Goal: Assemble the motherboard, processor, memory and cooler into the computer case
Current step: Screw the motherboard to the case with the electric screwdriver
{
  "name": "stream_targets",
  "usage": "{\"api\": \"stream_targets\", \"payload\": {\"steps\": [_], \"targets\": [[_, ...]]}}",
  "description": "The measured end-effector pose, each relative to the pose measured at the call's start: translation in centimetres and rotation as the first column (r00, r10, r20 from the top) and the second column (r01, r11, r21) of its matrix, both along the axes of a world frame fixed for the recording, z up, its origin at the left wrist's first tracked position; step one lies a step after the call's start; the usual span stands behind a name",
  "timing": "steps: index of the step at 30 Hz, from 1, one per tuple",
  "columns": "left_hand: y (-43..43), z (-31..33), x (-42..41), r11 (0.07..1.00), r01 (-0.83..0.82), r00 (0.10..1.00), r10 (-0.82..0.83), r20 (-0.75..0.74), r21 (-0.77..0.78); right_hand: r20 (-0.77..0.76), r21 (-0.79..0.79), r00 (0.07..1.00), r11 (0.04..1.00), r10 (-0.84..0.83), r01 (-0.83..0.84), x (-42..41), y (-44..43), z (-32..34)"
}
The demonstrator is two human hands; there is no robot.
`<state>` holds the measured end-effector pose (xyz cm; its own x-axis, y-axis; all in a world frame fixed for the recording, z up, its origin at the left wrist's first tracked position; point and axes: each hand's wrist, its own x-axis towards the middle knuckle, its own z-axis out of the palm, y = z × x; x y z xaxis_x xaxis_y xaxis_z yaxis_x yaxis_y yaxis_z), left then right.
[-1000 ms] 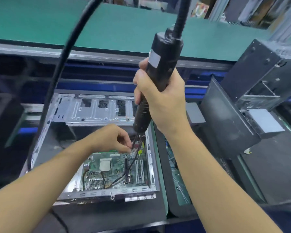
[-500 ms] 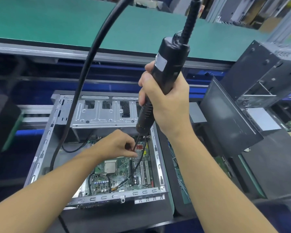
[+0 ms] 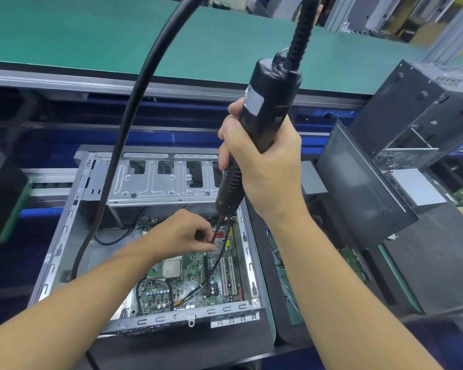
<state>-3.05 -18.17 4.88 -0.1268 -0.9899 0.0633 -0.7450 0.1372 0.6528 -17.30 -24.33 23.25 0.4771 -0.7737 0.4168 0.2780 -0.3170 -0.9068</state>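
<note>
Right hand [image 3: 265,169] wraps driver [image 3: 267,102] near-upright above board [image 3: 187,276], for straight push. Left hand [image 3: 182,233] pinches bit [image 3: 218,222] low over board's far edge, likely steadying tip before driving.

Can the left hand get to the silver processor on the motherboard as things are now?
Probably yes: the left hand pinches the bit close to the processor, which lies uncovered; it must let go first.

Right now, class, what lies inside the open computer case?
A green motherboard with a black cable across it; the left hand and screwdriver cover its far corner.
</note>
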Motion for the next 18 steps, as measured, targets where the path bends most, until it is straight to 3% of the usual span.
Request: {"api": "stream_targets", "payload": {"steps": [11,18], "targets": [[0.09,-0.51,-0.01,0.999,-0.017,0.999,0.018,0.042,-0.03,0.005,0.031,1.0,0.999,0.01,-0.011,0.17,-0.04,-0.29],[0.51,0.16,0.02,0.999,0.021,0.995,-0.024,0.092,0.039,-0.025,-0.016,0.991,0.991,0.13,-0.13,-0.06,0.29,-0.77]]}}
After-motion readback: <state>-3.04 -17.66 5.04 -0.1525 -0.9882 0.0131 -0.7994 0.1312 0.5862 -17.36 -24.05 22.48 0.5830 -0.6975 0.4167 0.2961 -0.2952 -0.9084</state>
